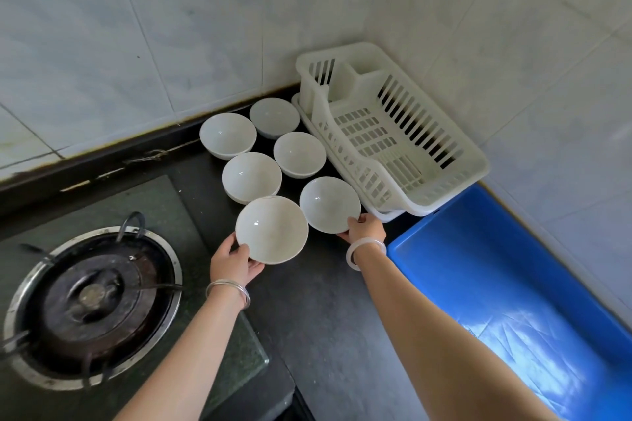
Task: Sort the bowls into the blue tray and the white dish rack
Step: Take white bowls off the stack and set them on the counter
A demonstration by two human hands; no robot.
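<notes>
Dark countertop point(325, 318) in a tiled corner: white dish rack point(393, 133) at the back, blue tray point(513, 284) just in front of it. Six white bowls point(251, 176) sit left of the rack. Left hand point(234, 265) grips the nearest bowl point(272, 229) by its rim; right hand point(364, 227) pinches the second bowl point(330, 203), just beside the rack's front corner.

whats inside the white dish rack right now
Nothing shows inside the white dish rack: just its bare slotted floor. The near wall hides a strip of the floor behind it.

Dark countertop point(325, 318), white bowls point(251, 176) clustered, white dish rack point(473, 161) in corner, blue tray point(496, 284) beside it, gas burner point(92, 304) left
</notes>
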